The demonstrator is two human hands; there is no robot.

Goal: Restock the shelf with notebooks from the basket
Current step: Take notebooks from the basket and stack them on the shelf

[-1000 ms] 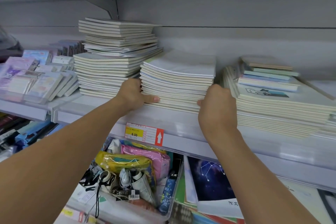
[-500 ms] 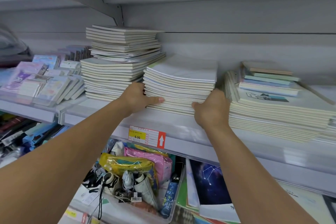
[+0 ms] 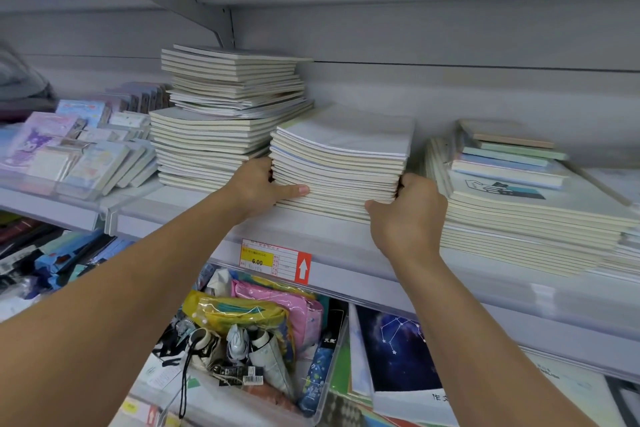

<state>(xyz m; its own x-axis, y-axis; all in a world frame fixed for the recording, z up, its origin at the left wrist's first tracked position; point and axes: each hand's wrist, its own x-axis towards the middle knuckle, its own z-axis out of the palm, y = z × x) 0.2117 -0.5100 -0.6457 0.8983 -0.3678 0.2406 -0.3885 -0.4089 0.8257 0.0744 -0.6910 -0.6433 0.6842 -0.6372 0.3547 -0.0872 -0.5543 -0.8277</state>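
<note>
A middle stack of thin pale notebooks (image 3: pixel 341 163) lies on the grey shelf (image 3: pixel 346 243). My left hand (image 3: pixel 258 185) grips the stack's lower left corner, thumb stretched along its front edge. At the lower right corner my right hand (image 3: pixel 410 215) holds the stack, fingers curled around its side. A taller stack of notebooks (image 3: pixel 225 121) stands just left, touching the middle one. A wider, lower stack (image 3: pixel 519 215) lies to the right. No basket is in view.
Small character notepads (image 3: pixel 69 152) fill a clear tray at the left. A yellow and red price tag (image 3: pixel 275 260) sits on the shelf lip. Below, a clear bin (image 3: pixel 242 350) holds umbrellas and pouches beside a star-pattern notebook (image 3: pixel 398 350). Another shelf hangs overhead.
The view has drifted slightly. My right hand has slid from the stack's front edge to its lower right corner. My left hand stays at the left corner.
</note>
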